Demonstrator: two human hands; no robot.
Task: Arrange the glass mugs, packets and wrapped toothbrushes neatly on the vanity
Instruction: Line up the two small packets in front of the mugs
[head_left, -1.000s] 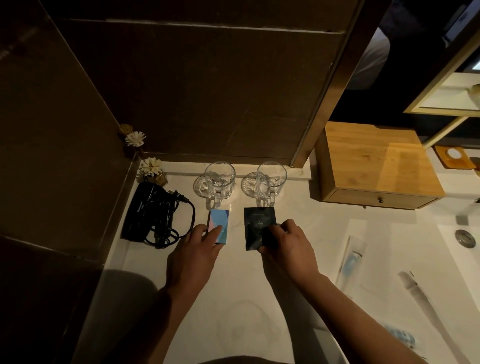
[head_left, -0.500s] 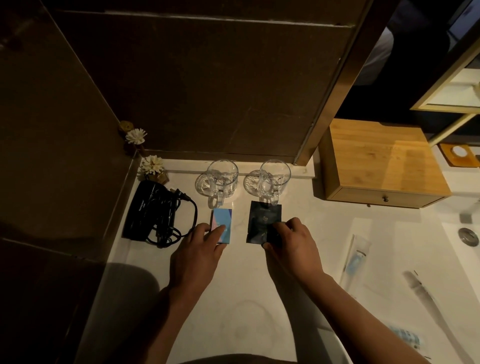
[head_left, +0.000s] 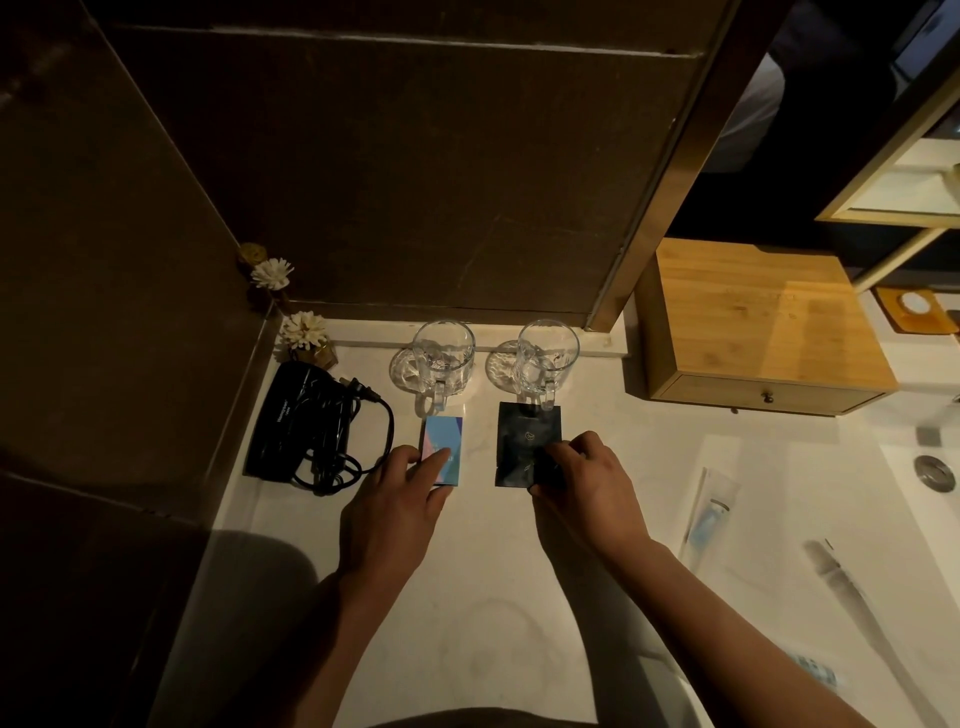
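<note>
Hands (head_left: 400, 499) rest on packets (head_left: 527, 444) below mugs (head_left: 443, 356).

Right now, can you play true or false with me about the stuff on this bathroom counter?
1. Two glass mugs stand side by side, left mug and right mug. True.
2. The left hand touches the black packet. False: it touches the blue packet.
3. The right hand is on the black packet. True.
4. The hair dryer sits on the wooden box. False: it lies on the counter, left of the mugs.
5. A wrapped toothbrush lies right of the hands. True.
</note>
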